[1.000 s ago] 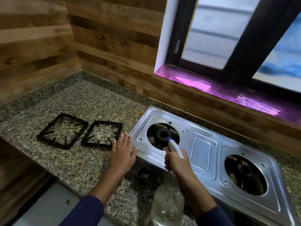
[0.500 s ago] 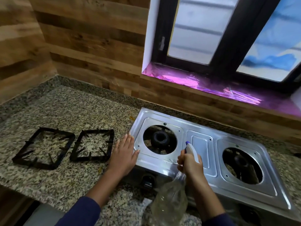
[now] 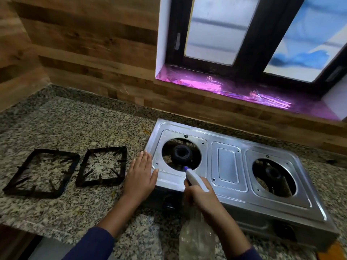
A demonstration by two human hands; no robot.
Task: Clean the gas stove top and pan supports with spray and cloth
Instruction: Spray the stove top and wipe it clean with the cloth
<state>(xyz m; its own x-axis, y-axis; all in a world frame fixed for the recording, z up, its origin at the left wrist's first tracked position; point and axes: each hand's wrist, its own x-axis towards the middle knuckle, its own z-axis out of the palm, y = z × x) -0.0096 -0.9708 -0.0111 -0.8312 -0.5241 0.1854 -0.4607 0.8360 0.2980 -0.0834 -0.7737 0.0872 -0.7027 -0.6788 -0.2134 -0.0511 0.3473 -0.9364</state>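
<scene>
A steel two-burner gas stove [image 3: 228, 166] sits on the granite counter, its pan supports taken off. My right hand [image 3: 201, 196] grips a clear spray bottle [image 3: 196, 239] by its white trigger head, the purple nozzle [image 3: 185, 168] pointing at the left burner [image 3: 181, 154]. My left hand [image 3: 140, 175] lies flat, fingers apart, on the counter against the stove's left edge. Two black square pan supports, one [image 3: 40, 172] and another [image 3: 102, 166], lie side by side on the counter left of the stove. No cloth is in view.
The granite counter [image 3: 78, 128] runs into a corner of wood-panelled walls. A window with a purple-lit sill [image 3: 244, 91] is behind the stove. The right burner [image 3: 273, 174] sits open. The counter's front edge drops off at lower left. An orange object [image 3: 330, 250] peeks in at lower right.
The view has swung left and up. My right hand brought the spray nozzle back from the stove's centre panel to the left burner's front rim. My left hand stayed put.
</scene>
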